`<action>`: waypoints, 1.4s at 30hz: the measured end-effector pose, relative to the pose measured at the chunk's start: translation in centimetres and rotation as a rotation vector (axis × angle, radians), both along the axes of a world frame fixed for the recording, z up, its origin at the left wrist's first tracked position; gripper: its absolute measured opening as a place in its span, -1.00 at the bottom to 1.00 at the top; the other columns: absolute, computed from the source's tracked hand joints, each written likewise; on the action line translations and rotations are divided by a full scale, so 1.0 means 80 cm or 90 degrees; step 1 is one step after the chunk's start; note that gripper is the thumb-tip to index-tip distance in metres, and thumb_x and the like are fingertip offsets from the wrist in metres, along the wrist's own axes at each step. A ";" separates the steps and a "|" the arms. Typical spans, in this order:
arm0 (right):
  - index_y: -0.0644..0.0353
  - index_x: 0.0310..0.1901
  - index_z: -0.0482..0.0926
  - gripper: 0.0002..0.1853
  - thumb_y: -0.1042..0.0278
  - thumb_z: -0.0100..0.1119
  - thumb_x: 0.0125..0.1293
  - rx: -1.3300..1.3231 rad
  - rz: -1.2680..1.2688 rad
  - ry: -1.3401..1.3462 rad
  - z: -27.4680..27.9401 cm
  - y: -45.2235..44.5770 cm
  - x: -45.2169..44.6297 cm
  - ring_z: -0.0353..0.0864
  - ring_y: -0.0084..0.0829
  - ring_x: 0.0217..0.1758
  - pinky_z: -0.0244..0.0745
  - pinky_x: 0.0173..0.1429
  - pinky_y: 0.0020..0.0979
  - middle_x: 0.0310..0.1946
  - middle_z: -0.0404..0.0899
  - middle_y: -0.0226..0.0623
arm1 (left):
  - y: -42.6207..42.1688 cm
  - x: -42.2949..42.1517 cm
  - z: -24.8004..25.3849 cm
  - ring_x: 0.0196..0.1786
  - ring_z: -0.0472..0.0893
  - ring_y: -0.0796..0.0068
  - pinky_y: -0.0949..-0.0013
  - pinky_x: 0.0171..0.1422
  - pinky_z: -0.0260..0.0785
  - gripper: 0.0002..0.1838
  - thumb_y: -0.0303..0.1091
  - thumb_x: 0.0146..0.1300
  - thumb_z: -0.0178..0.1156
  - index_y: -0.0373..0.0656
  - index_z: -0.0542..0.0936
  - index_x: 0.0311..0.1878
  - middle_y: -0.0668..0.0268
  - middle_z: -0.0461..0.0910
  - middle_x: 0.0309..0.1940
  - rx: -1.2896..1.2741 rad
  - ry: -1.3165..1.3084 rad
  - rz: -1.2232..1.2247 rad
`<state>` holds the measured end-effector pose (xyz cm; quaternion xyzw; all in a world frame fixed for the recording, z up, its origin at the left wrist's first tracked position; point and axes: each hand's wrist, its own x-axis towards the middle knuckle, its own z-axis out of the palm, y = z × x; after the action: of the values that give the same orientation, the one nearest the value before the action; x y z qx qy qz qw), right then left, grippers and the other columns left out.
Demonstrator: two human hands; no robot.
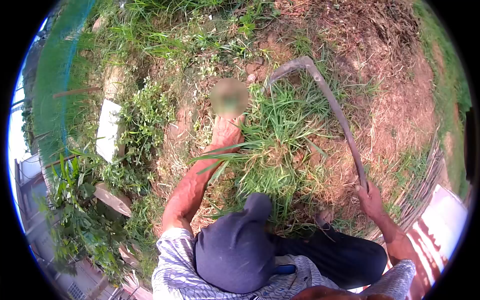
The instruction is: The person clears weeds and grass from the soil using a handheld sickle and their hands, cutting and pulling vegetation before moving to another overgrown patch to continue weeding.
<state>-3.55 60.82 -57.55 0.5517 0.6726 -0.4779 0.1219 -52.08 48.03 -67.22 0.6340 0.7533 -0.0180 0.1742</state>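
My left hand point(228, 127) reaches out to the grass at the centre; a round blur covers its fingers, so their grip is hidden. Long green grass point(285, 120) lies just right of this hand, and a few blades cross its wrist. At the right, my right hand point(371, 200) is closed round the lower end of a long, curved sickle point(340, 112). The sickle's hooked top bends left over the grass, and its tip points down near the blurred area.
Green netting point(57, 95) hangs at the left. A white slab point(108, 131) and a flat stone point(113, 199) lie among leafy weeds point(150, 112). Dark-trousered legs point(335, 255) are bent at the bottom. Thin sticks point(425, 185) and a pale sheet point(442, 220) are at the lower right.
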 end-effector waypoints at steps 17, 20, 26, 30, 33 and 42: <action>0.23 -0.14 0.42 -0.72 0.16 0.10 0.37 -0.175 0.000 0.032 -0.006 -0.045 -0.151 0.50 -0.43 -0.57 0.42 -0.45 -0.23 -0.58 0.45 -0.30 | -0.160 -0.009 -0.014 -0.32 0.60 0.03 0.07 -0.23 0.49 -0.68 -0.08 0.27 0.13 -0.15 0.51 -0.14 0.08 0.56 -0.37 -0.102 -0.127 0.331; 0.20 -0.10 0.34 -0.75 0.19 0.06 0.43 -0.190 -0.144 0.128 -0.017 0.012 -0.228 0.33 -0.62 -0.70 0.31 -0.66 -0.46 -0.62 0.33 -0.48 | -0.156 -0.011 -0.013 -0.34 0.59 0.03 0.07 -0.26 0.47 -0.70 -0.12 0.26 0.14 -0.15 0.50 -0.14 0.07 0.55 -0.37 -0.081 -0.095 0.334; 0.14 -0.11 0.30 -0.72 0.09 -0.03 0.49 -0.265 -0.205 0.278 -0.040 0.001 -0.325 0.38 -0.58 -0.62 0.36 -0.59 -0.47 -0.59 0.29 -0.45 | -0.147 -0.019 -0.015 -0.31 0.60 0.00 0.05 -0.26 0.46 -0.72 -0.14 0.16 0.23 -0.09 0.46 -0.20 0.04 0.56 -0.30 0.012 -0.096 0.357; 0.27 -0.07 0.39 -0.62 0.05 0.02 0.42 -0.107 0.183 -0.061 -0.047 -0.100 -0.157 0.56 -0.15 -0.40 0.48 -0.31 -0.08 -0.47 0.50 -0.07 | -0.166 -0.030 -0.014 -0.30 0.62 0.02 0.06 -0.28 0.45 -0.72 -0.15 0.14 0.26 -0.09 0.47 -0.20 0.07 0.57 -0.31 0.056 -0.077 0.356; 0.30 -0.05 0.39 -0.61 0.07 0.08 0.39 -0.160 0.142 -0.042 -0.019 -0.087 -0.137 0.54 -0.12 -0.46 0.47 -0.32 -0.08 -0.47 0.51 -0.06 | -0.162 -0.029 -0.045 -0.33 0.61 0.04 0.07 -0.30 0.44 -0.73 -0.16 0.13 0.26 -0.08 0.47 -0.22 0.10 0.57 -0.36 0.077 -0.064 0.393; 0.25 -0.13 0.33 -0.64 0.05 0.01 0.42 -0.034 -0.073 0.165 -0.077 0.018 -0.398 0.49 -0.40 -0.63 0.32 -0.66 -0.32 -0.61 0.39 -0.29 | -0.154 -0.035 -0.072 -0.35 0.60 0.04 0.03 -0.31 0.41 -0.67 -0.06 0.07 0.28 -0.07 0.46 -0.27 0.14 0.54 -0.42 0.097 -0.030 0.447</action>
<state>-35.36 62.29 -63.74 0.5196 0.6372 -0.5689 0.0210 -54.88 35.73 -72.94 0.3483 0.9200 0.1136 0.1392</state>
